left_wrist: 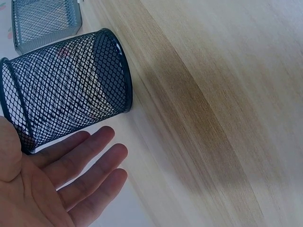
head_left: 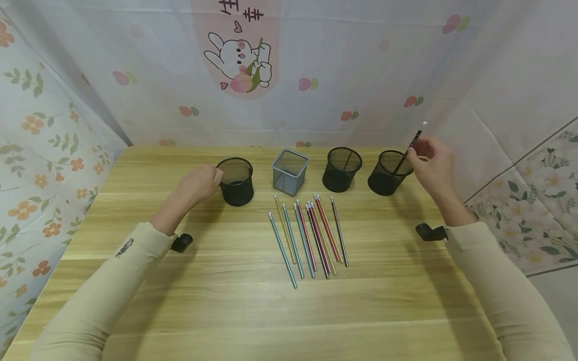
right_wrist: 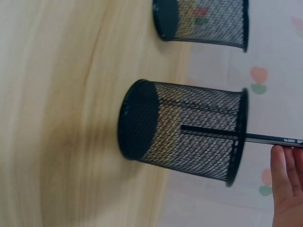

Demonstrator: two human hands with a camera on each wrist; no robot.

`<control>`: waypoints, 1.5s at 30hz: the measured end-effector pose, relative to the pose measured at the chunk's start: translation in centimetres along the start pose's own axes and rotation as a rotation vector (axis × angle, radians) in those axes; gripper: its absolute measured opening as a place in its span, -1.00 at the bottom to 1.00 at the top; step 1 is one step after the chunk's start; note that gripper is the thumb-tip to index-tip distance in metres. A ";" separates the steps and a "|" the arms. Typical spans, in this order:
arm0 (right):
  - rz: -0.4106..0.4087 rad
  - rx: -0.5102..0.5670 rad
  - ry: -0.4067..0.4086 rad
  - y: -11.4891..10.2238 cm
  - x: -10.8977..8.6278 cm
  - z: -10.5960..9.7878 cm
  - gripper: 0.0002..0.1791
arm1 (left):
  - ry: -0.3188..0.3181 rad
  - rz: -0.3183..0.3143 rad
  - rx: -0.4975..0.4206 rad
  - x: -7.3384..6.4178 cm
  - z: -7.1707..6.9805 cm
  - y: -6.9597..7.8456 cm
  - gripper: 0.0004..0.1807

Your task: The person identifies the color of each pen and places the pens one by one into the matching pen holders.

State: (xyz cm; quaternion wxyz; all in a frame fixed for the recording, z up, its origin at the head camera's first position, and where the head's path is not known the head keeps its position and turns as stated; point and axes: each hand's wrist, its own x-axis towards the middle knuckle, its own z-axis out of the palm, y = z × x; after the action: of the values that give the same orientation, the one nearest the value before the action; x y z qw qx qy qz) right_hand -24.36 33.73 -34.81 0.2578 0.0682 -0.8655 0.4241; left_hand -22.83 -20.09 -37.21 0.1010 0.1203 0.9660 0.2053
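Note:
In the head view my right hand point(head_left: 433, 163) pinches a black pencil point(head_left: 416, 137) with a white eraser end, tilted over the rightmost black mesh pencil cup point(head_left: 383, 181). The right wrist view shows the pencil's lower part inside that cup point(right_wrist: 199, 156), its tip above the base. My left hand point(head_left: 198, 184) is at the rim of the leftmost black mesh pencil cup point(head_left: 238, 193). Seen from the left wrist, the thumb lies at this cup's point(left_wrist: 66, 90) rim and the other fingers point(left_wrist: 97, 165) extend loosely along and below its side.
A grey square mesh cup point(head_left: 289, 183) and another round black mesh cup point(head_left: 338, 179) stand between the outer cups. Several blue, gold, red and black pencils point(head_left: 283, 250) lie on the wooden table point(head_left: 203, 311) in front. A printed curtain point(head_left: 158, 75) hangs behind.

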 end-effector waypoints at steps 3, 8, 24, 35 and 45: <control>0.003 -0.036 -0.036 0.4 -0.1 0.2 -0.79 | -0.004 -0.001 -0.003 -0.1 0.0 0.0 -0.53; -0.001 -0.075 -0.083 0.7 -0.2 0.5 -0.79 | -0.007 0.000 -0.007 -0.1 -0.1 0.0 -0.55; -0.051 -0.124 -0.170 1.4 -0.7 1.0 -0.80 | -0.020 0.045 0.044 0.1 0.0 0.0 -0.59; -0.027 -0.174 -0.234 0.9 -0.4 1.3 -0.77 | -0.029 0.074 0.098 0.1 -0.1 0.1 -0.63; -0.019 -0.186 -0.245 0.6 -0.4 1.5 -0.81 | -0.028 0.071 0.099 0.0 -0.2 0.1 -0.65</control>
State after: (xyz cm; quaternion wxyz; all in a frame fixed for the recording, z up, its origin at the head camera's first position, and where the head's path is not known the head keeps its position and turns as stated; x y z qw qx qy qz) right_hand -24.78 32.91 -36.15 0.1595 0.1033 -0.9252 0.3284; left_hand -22.82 -20.08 -36.97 0.1012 0.1622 0.9686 0.1588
